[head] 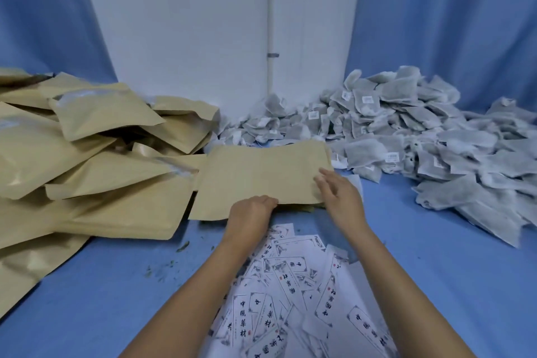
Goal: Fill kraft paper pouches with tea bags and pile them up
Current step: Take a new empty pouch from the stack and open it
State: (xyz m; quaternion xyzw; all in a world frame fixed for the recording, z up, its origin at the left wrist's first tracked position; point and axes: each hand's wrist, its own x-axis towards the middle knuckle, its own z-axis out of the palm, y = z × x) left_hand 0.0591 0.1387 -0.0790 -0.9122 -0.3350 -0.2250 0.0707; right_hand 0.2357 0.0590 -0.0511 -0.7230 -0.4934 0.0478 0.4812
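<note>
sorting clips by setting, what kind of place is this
Likely a small tea packing bench: heaped tea bags, piled kraft pouches and loose printed labels on a blue surface.

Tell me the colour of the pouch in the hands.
The pouch is plain tan brown, unprinted on the side showing; best seen in the head view.

White wall panel (189, 23), blue curtains (450, 23), blue tabletop (101, 299).
</note>
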